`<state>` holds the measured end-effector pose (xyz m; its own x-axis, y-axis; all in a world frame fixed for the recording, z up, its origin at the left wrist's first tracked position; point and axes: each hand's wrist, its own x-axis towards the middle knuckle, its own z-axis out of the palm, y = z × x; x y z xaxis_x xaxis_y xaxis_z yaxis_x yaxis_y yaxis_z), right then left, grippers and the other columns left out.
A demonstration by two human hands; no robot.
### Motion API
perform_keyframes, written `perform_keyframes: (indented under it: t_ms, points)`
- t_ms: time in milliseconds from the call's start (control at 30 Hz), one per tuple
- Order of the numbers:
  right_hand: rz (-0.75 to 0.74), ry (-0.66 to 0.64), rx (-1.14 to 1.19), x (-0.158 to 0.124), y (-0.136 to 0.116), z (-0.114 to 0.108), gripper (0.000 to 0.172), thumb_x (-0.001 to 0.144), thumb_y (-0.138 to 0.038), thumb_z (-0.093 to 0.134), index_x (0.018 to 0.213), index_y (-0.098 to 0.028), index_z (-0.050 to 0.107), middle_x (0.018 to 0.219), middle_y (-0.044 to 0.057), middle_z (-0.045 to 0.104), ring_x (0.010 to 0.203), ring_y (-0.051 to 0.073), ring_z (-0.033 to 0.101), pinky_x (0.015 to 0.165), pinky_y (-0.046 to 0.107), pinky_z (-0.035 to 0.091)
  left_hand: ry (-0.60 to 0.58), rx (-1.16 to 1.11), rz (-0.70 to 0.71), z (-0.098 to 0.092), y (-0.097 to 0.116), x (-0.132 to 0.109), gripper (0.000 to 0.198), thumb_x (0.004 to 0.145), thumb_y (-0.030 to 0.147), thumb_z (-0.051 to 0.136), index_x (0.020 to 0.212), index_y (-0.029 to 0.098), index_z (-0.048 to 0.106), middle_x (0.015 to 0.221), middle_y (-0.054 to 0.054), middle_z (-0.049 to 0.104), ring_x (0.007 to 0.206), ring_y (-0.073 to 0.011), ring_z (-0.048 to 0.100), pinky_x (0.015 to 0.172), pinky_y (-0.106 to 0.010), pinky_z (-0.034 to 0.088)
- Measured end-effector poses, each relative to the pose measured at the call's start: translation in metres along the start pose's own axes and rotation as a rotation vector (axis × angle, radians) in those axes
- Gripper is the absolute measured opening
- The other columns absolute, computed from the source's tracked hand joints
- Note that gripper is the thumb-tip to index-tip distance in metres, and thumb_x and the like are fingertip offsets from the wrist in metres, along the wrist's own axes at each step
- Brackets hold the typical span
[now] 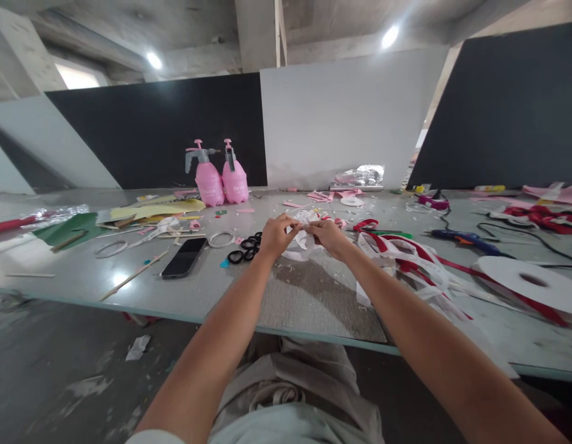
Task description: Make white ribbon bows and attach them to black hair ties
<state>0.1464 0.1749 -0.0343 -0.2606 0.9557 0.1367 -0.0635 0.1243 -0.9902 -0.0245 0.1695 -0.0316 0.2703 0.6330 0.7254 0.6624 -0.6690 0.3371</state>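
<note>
Both hands meet over the middle of the table, fingertips pinched close together. My left hand (277,234) and my right hand (327,237) are closed on a white ribbon (304,239), part of which hangs below the fingers. Its exact shape between the fingertips is partly hidden. Just left of my left hand lie several black hair ties (245,248). To the right of my right hand, a loose heap of red and white ribbon (418,262) spreads across the table, reaching a large white spool (531,280).
A black phone (184,257) lies left of the hair ties. Two pink spray bottles (209,184) stand at the back. A blue glue gun (468,242) with a cord rests at the right. Paper scraps and thin sticks (133,276) litter the left side of the table (240,296).
</note>
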Motion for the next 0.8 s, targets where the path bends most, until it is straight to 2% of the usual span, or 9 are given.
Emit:
perform_keyframes:
  t_ms: [100, 300, 467, 567, 700, 800]
  points:
    - [-0.064, -0.002, -0.104, 0.003, 0.004, -0.002, 0.032, 0.064, -0.045, 0.069, 0.059, -0.017, 0.056, 0.055, -0.003, 0.048, 0.052, 0.009, 0.043, 0.055, 0.025, 0.039, 0.011, -0.027, -0.024, 0.002, 0.000, 0.000, 0.037, 0.087, 0.051, 0.052, 0.088, 0.021, 0.073, 0.084, -0.003, 0.067, 0.059, -0.0099, 0.049, 0.067, -0.026, 0.040]
    - [-0.202, 0.068, -0.465, 0.003, 0.004, -0.005, 0.035, 0.074, -0.047, 0.059, 0.056, -0.018, 0.049, 0.046, -0.005, 0.038, 0.047, 0.008, 0.033, 0.047, 0.024, 0.023, 0.063, -0.112, -0.042, 0.008, -0.004, 0.000, 0.030, 0.083, 0.047, 0.059, 0.078, 0.019, 0.070, 0.079, -0.003, 0.064, 0.058, -0.0100, 0.049, 0.062, -0.025, 0.040]
    - [-0.223, 0.062, -0.467, 0.000, -0.001, -0.003, 0.039, 0.077, -0.051, 0.055, 0.056, -0.019, 0.047, 0.046, -0.005, 0.037, 0.046, 0.008, 0.031, 0.047, 0.025, 0.021, 0.125, -0.205, -0.092, 0.010, -0.002, 0.000, 0.025, 0.081, 0.042, 0.061, 0.073, 0.018, 0.067, 0.078, -0.003, 0.064, 0.061, -0.0106, 0.051, 0.062, -0.024, 0.041]
    - [-0.260, 0.073, -0.543, -0.003, -0.006, 0.000, 0.038, 0.079, -0.047, 0.052, 0.055, -0.019, 0.045, 0.046, -0.004, 0.037, 0.047, 0.009, 0.032, 0.048, 0.026, 0.021, 0.177, -0.286, -0.151, 0.013, 0.000, 0.001, 0.019, 0.080, 0.035, 0.061, 0.072, 0.018, 0.064, 0.078, -0.002, 0.064, 0.062, -0.0105, 0.051, 0.063, -0.024, 0.042]
    - [-0.373, 0.083, -0.695, -0.005, -0.010, 0.003, 0.034, 0.081, -0.039, 0.050, 0.055, -0.019, 0.043, 0.050, -0.003, 0.040, 0.051, 0.010, 0.036, 0.052, 0.026, 0.023, 0.197, -0.322, -0.260, 0.017, 0.001, 0.003, 0.018, 0.079, 0.030, 0.059, 0.068, 0.017, 0.062, 0.071, 0.000, 0.061, 0.062, -0.0107, 0.051, 0.063, -0.024, 0.041]
    - [-0.471, 0.097, -0.767, -0.003, -0.010, 0.004, 0.033, 0.082, -0.035, 0.048, 0.055, -0.018, 0.042, 0.055, -0.001, 0.045, 0.056, 0.011, 0.040, 0.055, 0.026, 0.025, 0.159, -0.400, -0.375, 0.021, 0.002, 0.004, 0.020, 0.080, 0.032, 0.056, 0.069, 0.016, 0.062, 0.059, 0.002, 0.055, 0.057, -0.0106, 0.049, 0.057, -0.023, 0.038]
